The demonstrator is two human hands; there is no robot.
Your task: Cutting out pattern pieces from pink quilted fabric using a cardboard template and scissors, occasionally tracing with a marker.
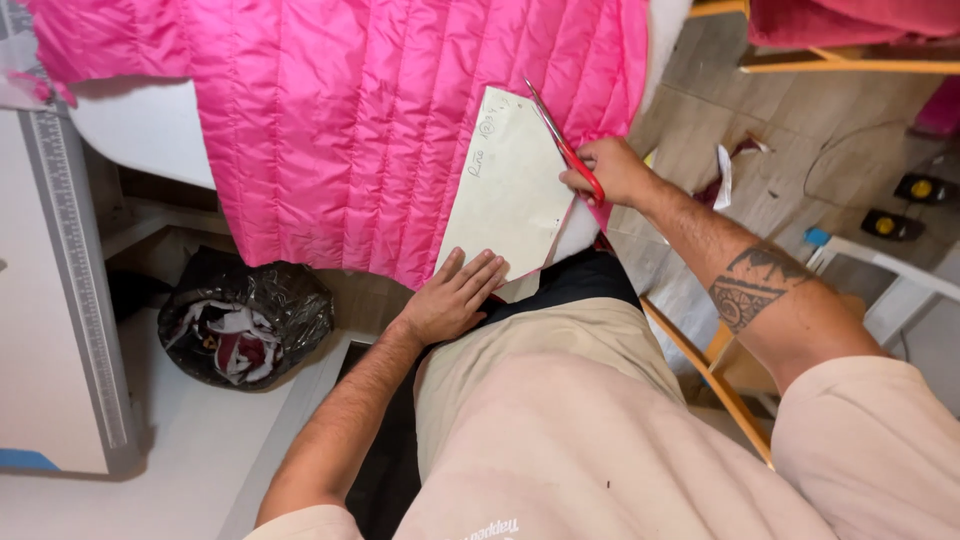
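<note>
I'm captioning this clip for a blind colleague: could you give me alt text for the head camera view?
Seen from above, a person's right hand cuts with red-handled scissors along the edge of a pale paper pattern piece lying on pink quilted fabric, while the left hand presses the pattern flat. A black bag of scraps sits on the floor to the left.

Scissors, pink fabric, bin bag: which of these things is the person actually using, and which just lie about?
In use: scissors in right hand; paper pattern under left hand; pink quilted fabric.
Lying about: black bag of scraps; long ruler; floor scraps.
</note>
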